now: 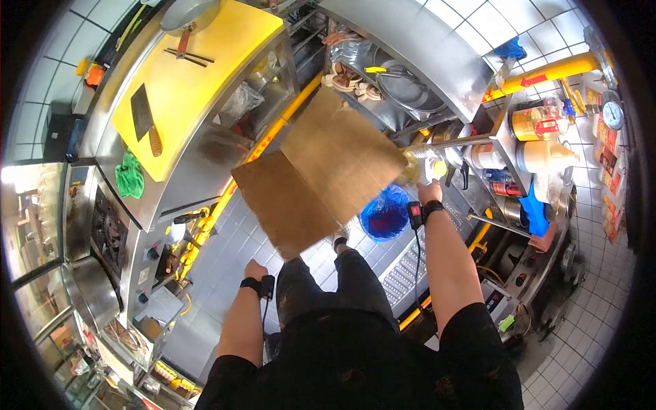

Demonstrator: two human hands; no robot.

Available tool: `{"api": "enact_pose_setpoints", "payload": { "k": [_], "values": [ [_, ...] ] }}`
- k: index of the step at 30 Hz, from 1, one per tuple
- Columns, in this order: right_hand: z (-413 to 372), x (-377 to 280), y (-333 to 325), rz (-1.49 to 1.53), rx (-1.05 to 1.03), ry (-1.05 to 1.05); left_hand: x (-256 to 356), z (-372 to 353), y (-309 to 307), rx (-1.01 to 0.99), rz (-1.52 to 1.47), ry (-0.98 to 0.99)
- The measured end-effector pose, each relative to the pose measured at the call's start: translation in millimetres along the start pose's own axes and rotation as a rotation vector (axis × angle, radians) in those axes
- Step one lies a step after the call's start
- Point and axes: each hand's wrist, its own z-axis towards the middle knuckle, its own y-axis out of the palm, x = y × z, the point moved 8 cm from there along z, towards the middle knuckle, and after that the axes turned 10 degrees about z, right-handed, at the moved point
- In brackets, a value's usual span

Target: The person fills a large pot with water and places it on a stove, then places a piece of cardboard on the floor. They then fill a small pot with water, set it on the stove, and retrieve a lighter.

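Observation:
A large clear plastic jug with a yellow cap point(415, 166) stands out beside the cardboard's right corner, and my right hand point(430, 192) is closed at its neck end. Part of the jug is hidden by the shelf edge and the cardboard. My left hand point(256, 269) hangs low at my side in a loose fist, apart from the cardboard, with nothing visible in it. Ahead of my legs, a creased brown cardboard sheet point(321, 174) spreads over the floor area. Just below the jug is a bin lined with a blue plastic bag point(385, 213).
On the left, a yellow cutting board point(198, 75) carries a cleaver point(142, 116) and a pan point(190, 15). A green cloth point(129, 175) lies by the stove. Shelves on the right hold bottles point(547, 156). A yellow pipe point(273, 130) runs along the left counter.

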Motion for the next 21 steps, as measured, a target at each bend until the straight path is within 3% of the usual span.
{"api": "enact_pose_setpoints", "payload": {
  "k": [3, 5, 7, 11, 13, 15, 17, 21],
  "values": [
    [-9, 51, -1, 0.043, -0.122, -0.002, 38, -41, -4, 0.001, -0.017, 0.072],
    [-31, 82, -20, -0.044, -0.17, -0.034, 58, -64, -10, 0.127, -0.06, 0.104],
    [-48, 133, -30, -0.096, -0.183, -0.022, 84, -88, -22, 0.083, 0.007, 0.106],
    [-90, 231, -48, -0.21, -0.287, 0.171, 128, -118, -57, 0.152, -0.001, 0.15],
    [-88, 308, 18, -0.768, -0.575, -0.318, 142, -123, -68, 0.183, -0.011, 0.154],
    [-122, 304, -10, -0.735, -0.556, -0.33, 148, -125, -77, 0.216, -0.018, 0.158],
    [-148, 301, -18, -0.915, -0.797, -0.357, 158, -128, -79, 0.234, 0.009, 0.185],
    [-132, 376, 17, -0.745, -0.611, -0.247, 167, -145, -88, 0.216, 0.045, 0.19]
  ]
}}
